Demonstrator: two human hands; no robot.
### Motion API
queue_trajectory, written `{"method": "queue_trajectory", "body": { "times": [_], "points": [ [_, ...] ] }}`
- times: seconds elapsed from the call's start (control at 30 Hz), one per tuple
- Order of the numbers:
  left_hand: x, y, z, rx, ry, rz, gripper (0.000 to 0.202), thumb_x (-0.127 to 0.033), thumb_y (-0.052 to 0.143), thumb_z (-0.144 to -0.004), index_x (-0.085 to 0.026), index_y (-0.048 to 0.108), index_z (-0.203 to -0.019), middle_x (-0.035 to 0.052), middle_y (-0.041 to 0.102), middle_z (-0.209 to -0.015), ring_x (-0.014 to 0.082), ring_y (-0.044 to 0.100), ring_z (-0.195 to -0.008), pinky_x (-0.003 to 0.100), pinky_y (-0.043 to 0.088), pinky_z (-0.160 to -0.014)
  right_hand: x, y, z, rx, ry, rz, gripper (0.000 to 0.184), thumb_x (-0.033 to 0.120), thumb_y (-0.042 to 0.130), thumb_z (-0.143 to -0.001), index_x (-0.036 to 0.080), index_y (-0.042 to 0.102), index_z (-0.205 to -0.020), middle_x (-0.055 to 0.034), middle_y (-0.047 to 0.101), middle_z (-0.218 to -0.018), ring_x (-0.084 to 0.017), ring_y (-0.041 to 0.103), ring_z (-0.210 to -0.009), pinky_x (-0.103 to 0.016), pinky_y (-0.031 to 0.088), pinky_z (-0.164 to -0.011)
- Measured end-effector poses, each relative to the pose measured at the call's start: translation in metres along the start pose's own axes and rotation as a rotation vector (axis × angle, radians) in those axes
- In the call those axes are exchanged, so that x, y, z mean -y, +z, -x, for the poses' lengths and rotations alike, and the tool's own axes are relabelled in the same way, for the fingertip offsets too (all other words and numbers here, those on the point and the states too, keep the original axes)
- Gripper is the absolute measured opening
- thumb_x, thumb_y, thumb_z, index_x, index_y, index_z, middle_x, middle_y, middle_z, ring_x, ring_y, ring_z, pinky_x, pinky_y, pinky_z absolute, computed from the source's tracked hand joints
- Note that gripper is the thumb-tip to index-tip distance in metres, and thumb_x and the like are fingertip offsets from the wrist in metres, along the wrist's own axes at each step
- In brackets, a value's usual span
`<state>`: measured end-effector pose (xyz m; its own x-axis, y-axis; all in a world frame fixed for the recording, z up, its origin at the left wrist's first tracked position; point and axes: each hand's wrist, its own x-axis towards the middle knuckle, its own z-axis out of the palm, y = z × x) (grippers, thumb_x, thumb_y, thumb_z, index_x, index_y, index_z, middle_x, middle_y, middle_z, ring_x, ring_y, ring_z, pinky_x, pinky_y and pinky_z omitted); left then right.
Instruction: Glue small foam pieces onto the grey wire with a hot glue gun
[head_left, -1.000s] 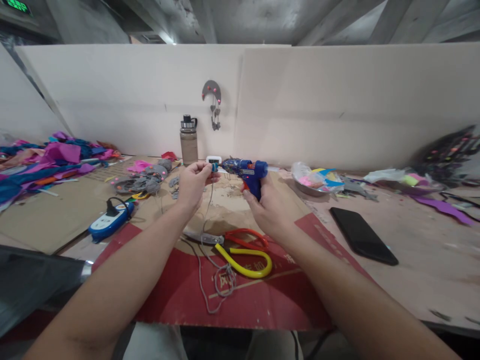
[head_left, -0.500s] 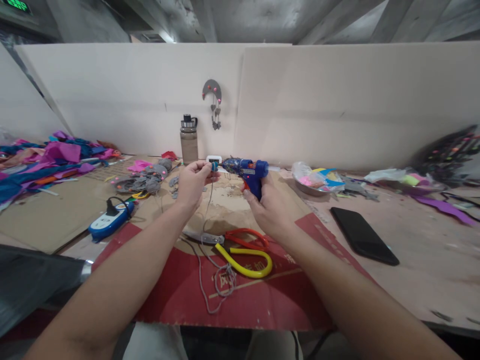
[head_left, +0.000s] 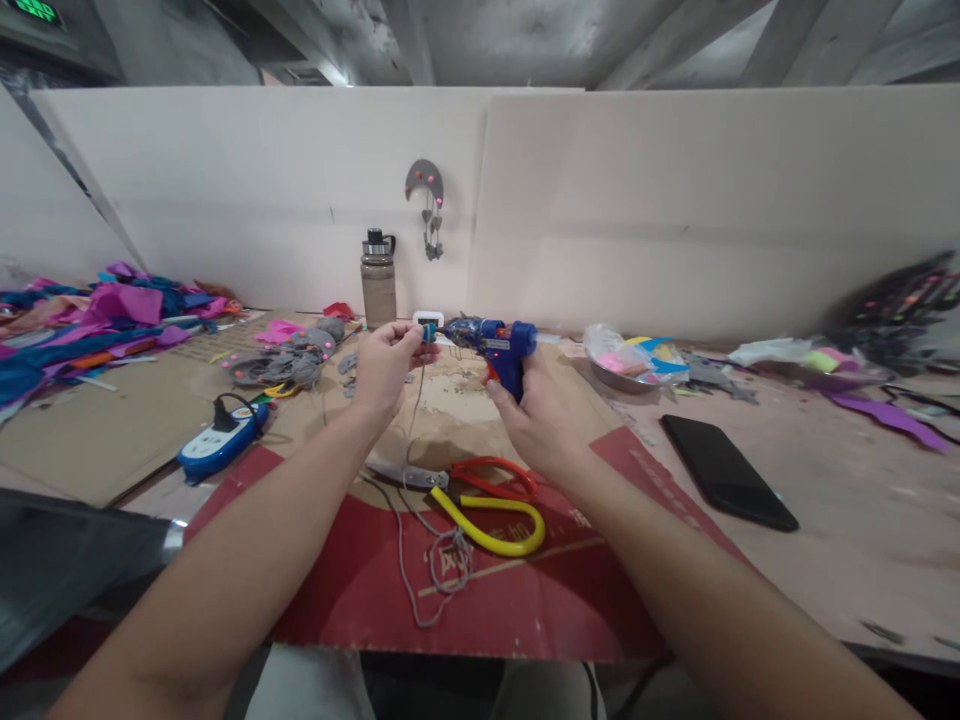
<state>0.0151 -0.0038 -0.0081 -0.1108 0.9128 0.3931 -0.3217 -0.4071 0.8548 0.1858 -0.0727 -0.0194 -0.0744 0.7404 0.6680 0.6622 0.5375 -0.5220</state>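
Observation:
My right hand (head_left: 541,415) is wrapped round the grip of a blue hot glue gun (head_left: 496,345), whose nozzle points left. The nozzle tip meets a small teal bead (head_left: 429,333) that my left hand (head_left: 386,367) pinches between thumb and fingers. A thin grey cord (head_left: 420,500) hangs from that bead down to the red and brown cardboard sheet (head_left: 517,600), where it lies in loose loops. Just below my hands lie scissors with one red and one yellow handle (head_left: 480,498).
A black phone (head_left: 724,470) lies to the right. A blue and white power strip (head_left: 217,442) sits at the left, a water bottle (head_left: 377,278) by the back wall. Grey felt scraps (head_left: 289,362), a pile of coloured felt (head_left: 97,315) and a bowl of bits (head_left: 630,358) ring the work area.

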Motion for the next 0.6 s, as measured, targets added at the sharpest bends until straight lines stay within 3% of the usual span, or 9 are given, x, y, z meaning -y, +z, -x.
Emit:
{"method": "queue_trajectory", "body": {
  "times": [0.33, 0.6],
  "points": [
    [-0.0003, 0.0020, 0.0036, 0.016, -0.028, -0.017, 0.018, -0.027, 0.068, -0.068, -0.013, 0.057, -0.073, 0.0019, 0.062, -0.066, 0.0120, 0.064, -0.058, 0.026, 0.053, -0.061, 0.0012, -0.0006, -0.0008, -0.009, 0.012, -0.005, 0.036, 0.030, 0.044, -0.085, 0.018, 0.042, -0.118, -0.0122, 0.061, -0.103, -0.025, 0.059, -0.090, -0.042, 0.047, -0.081],
    [0.0012, -0.0014, -0.0011, 0.009, 0.003, -0.015, 0.017, -0.027, 0.067, -0.069, -0.013, 0.059, -0.073, 0.0031, 0.064, -0.068, 0.0116, 0.063, -0.059, 0.025, 0.053, -0.061, 0.0020, -0.0007, -0.0002, -0.016, 0.005, 0.004, 0.040, 0.029, 0.043, -0.085, 0.018, 0.040, -0.123, -0.0132, 0.060, -0.109, -0.026, 0.058, -0.098, -0.042, 0.047, -0.082]
  ]
}}
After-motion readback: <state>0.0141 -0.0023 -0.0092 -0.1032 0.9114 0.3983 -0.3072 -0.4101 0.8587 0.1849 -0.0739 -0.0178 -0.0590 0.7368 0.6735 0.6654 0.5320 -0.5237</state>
